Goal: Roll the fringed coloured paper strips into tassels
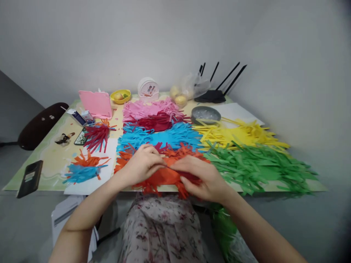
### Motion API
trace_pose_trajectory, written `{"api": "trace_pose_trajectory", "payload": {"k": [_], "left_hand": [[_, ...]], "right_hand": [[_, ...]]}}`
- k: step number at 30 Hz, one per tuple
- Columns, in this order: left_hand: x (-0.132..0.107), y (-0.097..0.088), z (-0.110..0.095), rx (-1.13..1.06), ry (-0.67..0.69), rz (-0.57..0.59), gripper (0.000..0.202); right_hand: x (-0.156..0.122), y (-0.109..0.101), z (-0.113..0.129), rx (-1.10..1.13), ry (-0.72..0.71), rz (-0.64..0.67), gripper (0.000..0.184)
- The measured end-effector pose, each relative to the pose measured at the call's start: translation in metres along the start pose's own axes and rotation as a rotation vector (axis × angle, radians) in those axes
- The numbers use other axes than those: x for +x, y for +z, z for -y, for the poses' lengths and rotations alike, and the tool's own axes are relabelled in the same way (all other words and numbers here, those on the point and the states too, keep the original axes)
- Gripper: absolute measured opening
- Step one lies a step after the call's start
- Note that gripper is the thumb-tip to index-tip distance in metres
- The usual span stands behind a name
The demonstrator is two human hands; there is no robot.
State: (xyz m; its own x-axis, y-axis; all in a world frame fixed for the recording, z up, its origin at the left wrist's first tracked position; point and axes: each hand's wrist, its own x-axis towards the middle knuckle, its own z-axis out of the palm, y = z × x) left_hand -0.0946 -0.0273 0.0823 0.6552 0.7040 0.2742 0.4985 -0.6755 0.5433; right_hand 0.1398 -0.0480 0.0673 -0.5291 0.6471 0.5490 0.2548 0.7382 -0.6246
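My left hand (145,162) and my right hand (203,177) meet over the near edge of the table, fingers pinched on a dark red fringed paper strip (194,176). Much of that strip is hidden by the fingers. Right under the hands lies a pile of orange fringed paper (164,177). Beyond it is blue fringed paper (164,138), then dark red fringed paper (156,122) and pink fringed paper (150,109). Yellow fringed paper (233,135) and green fringed paper (257,168) spread out to the right.
At left lie a red bundle (98,136), an orange-and-blue bundle (85,168) and a phone (30,178). Along the back stand a pink tablet case (95,104), a yellow bowl (120,96), a round white container (148,88), a grey bowl (205,115) and a black router (210,96).
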Motion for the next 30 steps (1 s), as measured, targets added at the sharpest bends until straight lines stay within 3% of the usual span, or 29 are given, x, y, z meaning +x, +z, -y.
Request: {"api": "trace_pose_trajectory", "payload": {"k": [3,6,8,10,12,16,21,26,30], "left_hand": [[-0.006,0.005,0.007,0.229,0.094,-0.09,0.022],[-0.012,0.008,0.011,0.268,0.179,-0.037,0.024],[-0.016,0.01,0.013,0.25,0.183,-0.008,0.024],[-0.017,0.013,0.018,0.235,0.166,-0.041,0.025],[-0.016,0.019,0.023,0.217,0.15,-0.16,0.025],[-0.005,0.036,0.025,0.014,0.054,-0.392,0.018],[0.016,0.05,0.012,-0.391,-0.199,-0.544,0.016],[0.034,0.048,0.017,-0.709,-0.393,-0.491,0.025],[0.049,0.047,0.034,-0.635,-0.404,-0.539,0.022]], "right_hand": [[0.004,-0.003,-0.007,0.117,0.285,0.059,0.038],[0.01,0.006,-0.014,0.411,0.483,0.208,0.027],[0.011,0.018,-0.016,0.614,0.556,0.256,0.03],[0.009,0.031,-0.015,0.742,0.629,0.184,0.033],[0.006,0.042,-0.011,0.801,0.683,0.043,0.031],[0.006,0.048,-0.004,0.801,0.657,-0.154,0.028],[0.022,0.041,-0.013,0.684,0.537,-0.236,0.028],[0.036,0.045,-0.032,0.557,0.483,-0.318,0.019],[0.047,0.048,-0.053,0.378,0.437,-0.322,0.014]]}}
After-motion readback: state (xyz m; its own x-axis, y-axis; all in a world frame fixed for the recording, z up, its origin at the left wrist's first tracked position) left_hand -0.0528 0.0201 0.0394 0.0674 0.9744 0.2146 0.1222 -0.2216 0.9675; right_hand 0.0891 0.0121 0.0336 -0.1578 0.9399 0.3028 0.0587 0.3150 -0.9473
